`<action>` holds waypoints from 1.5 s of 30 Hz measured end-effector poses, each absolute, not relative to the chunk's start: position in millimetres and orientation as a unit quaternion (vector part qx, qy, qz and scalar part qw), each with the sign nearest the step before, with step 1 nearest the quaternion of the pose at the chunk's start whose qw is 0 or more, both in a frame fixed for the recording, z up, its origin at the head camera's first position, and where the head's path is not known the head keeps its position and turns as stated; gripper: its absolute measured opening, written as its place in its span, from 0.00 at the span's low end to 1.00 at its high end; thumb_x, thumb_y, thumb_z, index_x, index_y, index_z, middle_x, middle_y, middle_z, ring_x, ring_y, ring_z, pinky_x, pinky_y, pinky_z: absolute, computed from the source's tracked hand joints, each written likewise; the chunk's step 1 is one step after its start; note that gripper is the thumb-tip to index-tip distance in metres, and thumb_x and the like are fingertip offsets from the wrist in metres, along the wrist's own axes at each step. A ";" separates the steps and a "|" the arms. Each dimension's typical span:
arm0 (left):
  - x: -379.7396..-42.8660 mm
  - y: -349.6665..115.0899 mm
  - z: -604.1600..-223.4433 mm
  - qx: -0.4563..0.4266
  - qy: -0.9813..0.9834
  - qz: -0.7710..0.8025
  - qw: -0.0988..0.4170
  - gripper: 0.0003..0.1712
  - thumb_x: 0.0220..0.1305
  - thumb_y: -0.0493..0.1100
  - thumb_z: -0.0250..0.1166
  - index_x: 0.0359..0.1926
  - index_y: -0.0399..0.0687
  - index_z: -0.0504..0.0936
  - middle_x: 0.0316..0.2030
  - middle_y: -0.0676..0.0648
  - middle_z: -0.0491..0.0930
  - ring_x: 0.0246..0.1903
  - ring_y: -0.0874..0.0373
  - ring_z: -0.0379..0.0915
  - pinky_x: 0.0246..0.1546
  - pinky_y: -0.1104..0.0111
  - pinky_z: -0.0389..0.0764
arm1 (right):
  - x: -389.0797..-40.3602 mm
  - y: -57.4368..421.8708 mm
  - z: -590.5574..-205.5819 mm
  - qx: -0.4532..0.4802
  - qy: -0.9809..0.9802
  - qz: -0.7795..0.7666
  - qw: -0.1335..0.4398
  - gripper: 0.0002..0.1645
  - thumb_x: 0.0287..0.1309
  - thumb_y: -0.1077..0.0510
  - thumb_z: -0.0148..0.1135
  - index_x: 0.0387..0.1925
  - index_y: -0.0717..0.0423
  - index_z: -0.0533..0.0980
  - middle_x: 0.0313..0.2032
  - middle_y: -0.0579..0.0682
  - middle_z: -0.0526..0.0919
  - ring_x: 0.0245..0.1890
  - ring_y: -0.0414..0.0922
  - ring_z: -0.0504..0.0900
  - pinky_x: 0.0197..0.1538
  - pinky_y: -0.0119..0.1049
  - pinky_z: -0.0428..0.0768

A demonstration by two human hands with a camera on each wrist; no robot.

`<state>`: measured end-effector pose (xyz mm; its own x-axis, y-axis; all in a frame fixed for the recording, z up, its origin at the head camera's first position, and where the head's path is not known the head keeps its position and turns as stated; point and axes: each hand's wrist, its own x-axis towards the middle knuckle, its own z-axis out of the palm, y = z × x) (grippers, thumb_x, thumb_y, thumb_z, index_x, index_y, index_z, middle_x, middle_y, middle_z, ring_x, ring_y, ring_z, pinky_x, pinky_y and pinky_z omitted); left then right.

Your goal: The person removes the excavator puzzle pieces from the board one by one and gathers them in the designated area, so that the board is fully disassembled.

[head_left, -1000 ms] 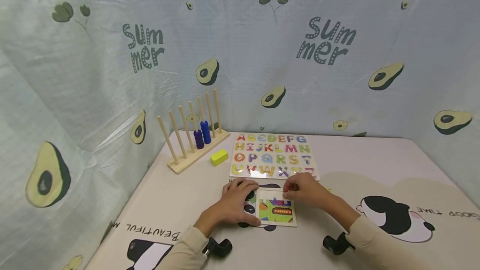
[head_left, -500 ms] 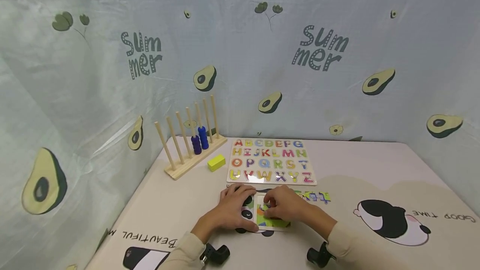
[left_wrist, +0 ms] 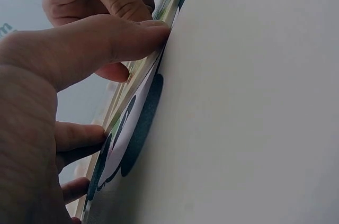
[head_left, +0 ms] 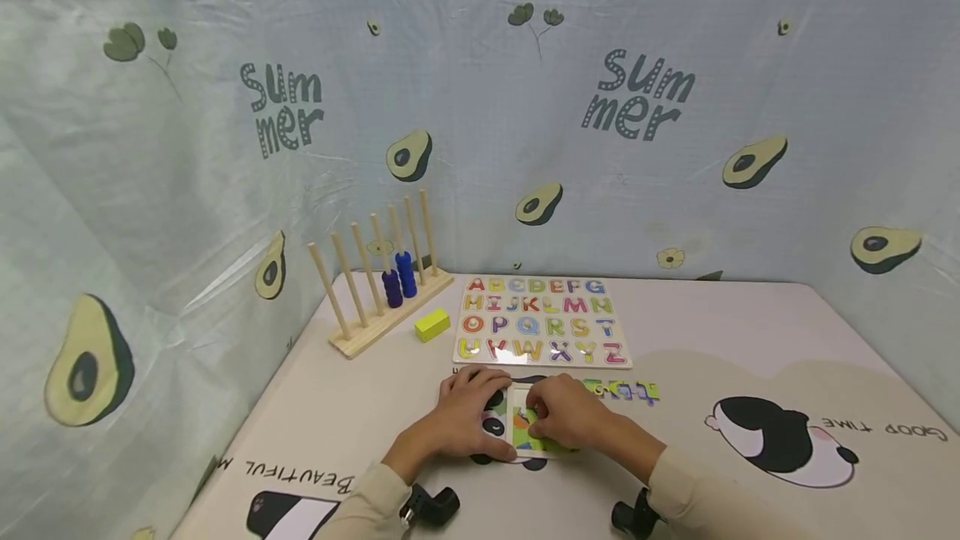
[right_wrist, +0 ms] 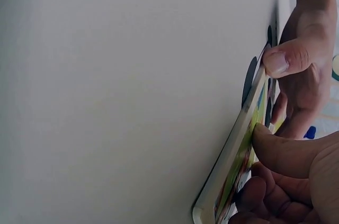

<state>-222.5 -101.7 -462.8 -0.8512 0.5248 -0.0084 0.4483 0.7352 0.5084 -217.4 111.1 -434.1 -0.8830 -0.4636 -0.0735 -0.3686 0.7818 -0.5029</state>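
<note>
Bracing the picture-puzzle tray (head_left: 521, 423), just near of the alphabet board (head_left: 540, 319), the part-spread left hand (head_left: 467, 415) grips its left side; the right hand (head_left: 572, 413) curls over it, any pinched item hidden. Level, even fingertip pressure should serve best.

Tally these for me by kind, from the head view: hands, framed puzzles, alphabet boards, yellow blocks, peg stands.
Hands: 2 (left hand, right hand)
Framed puzzle: 1
Alphabet board: 1
Yellow block: 1
Peg stand: 1
Total: 6
</note>
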 end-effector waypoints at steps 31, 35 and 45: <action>-224.3 -102.5 -461.4 0.270 0.925 0.254 0.080 0.54 0.43 0.70 0.74 0.71 0.54 0.71 0.71 0.54 0.66 0.73 0.47 0.48 0.67 0.41 0.52 | -211.7 112.1 -440.8 -0.210 0.941 -0.253 0.082 0.21 0.52 0.55 0.78 0.41 0.53 0.74 0.30 0.44 0.72 0.32 0.42 0.71 0.35 0.35 0.70; -223.7 -102.6 -461.4 0.270 0.925 0.254 0.079 0.54 0.43 0.70 0.74 0.70 0.54 0.71 0.71 0.55 0.66 0.73 0.48 0.48 0.67 0.41 0.52 | -211.7 112.1 -441.2 -0.215 0.938 -0.256 0.089 0.21 0.52 0.56 0.78 0.40 0.51 0.72 0.30 0.43 0.73 0.32 0.42 0.71 0.36 0.35 0.70; -224.1 -103.1 -462.9 0.270 0.926 0.254 0.075 0.55 0.43 0.70 0.74 0.70 0.54 0.71 0.71 0.55 0.66 0.73 0.48 0.48 0.67 0.42 0.52 | -212.0 115.9 -441.6 -0.245 0.926 -0.273 0.095 0.13 0.61 0.62 0.69 0.41 0.48 0.73 0.29 0.41 0.75 0.32 0.41 0.73 0.36 0.34 0.73</action>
<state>-224.1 -103.1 -462.9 -0.8431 0.5377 -0.0011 0.4620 0.7254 0.5102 -212.0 115.9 -441.6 -0.8624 -0.5045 -0.0415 -0.4012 0.7312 -0.5518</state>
